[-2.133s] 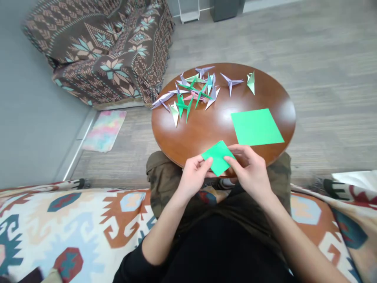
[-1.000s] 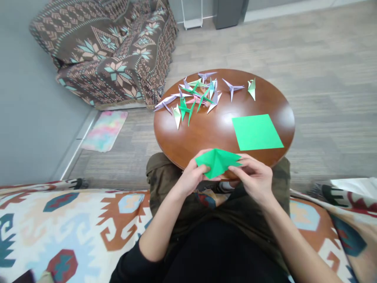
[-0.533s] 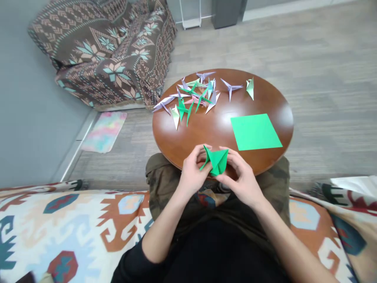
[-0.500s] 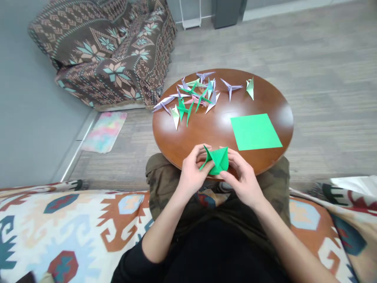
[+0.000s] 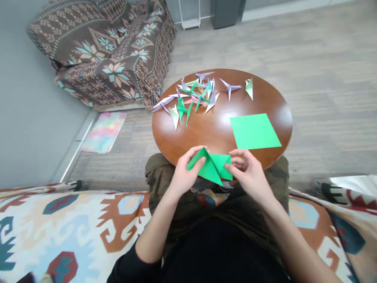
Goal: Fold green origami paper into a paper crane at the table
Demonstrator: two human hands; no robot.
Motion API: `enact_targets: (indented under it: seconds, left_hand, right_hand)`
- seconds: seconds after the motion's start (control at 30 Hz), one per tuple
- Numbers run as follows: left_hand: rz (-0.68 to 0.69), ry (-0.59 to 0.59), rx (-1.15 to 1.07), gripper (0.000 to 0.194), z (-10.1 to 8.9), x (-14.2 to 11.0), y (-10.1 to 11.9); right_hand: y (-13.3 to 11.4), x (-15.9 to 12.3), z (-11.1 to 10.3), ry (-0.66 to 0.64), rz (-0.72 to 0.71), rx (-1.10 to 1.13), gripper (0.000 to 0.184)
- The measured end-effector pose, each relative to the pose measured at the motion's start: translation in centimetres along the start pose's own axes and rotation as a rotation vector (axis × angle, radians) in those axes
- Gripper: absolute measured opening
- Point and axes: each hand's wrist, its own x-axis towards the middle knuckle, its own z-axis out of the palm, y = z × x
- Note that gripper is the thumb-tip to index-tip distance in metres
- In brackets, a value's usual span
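Observation:
Between my two hands is a partly folded sheet of green origami paper (image 5: 212,167), held over the near edge of the table. My left hand (image 5: 188,169) pinches its left side, thumb on top and fingers behind. The right corner is pinched between the thumb and fingers of my right hand (image 5: 246,169). One flap of the paper stands up in a point near its middle, and another corner points down toward my lap. Beyond my right hand, a flat green paper sheet (image 5: 255,131) lies on the table.
The oval brown table (image 5: 206,131) stands over my knees. Several folded paper cranes (image 5: 188,98) in purple, green, white and pink are heaped at its far left. A purple crane (image 5: 230,88) and a pale green one (image 5: 249,88) lie apart. A covered sofa (image 5: 114,59) stands at the far left.
My hands have moved apart a little, and the green paper between them has spread wider and flatter. My left thumb has come out of the fold onto the paper's face.

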Motion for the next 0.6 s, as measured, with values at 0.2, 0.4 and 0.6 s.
enact_targets:
  seconds: [0.2,0.4,0.6]
  left_hand:
    - [-0.15,0.019,-0.308,0.047,-0.34,-0.14,-0.23]
    - [-0.37,0.083,-0.632,0.049,-0.15,-0.18,-0.04]
    - [-0.393,0.047,-0.728,0.04,-0.18,-0.02,-0.51]
  right_hand:
    - [-0.09,0.36,-0.59,0.032,-0.01,0.039,0.027]
    - [0.03,0.46,-0.86,0.081,0.04,0.073,0.039]
    - [-0.54,0.67,-0.59,0.152,0.067,0.151,0.058]
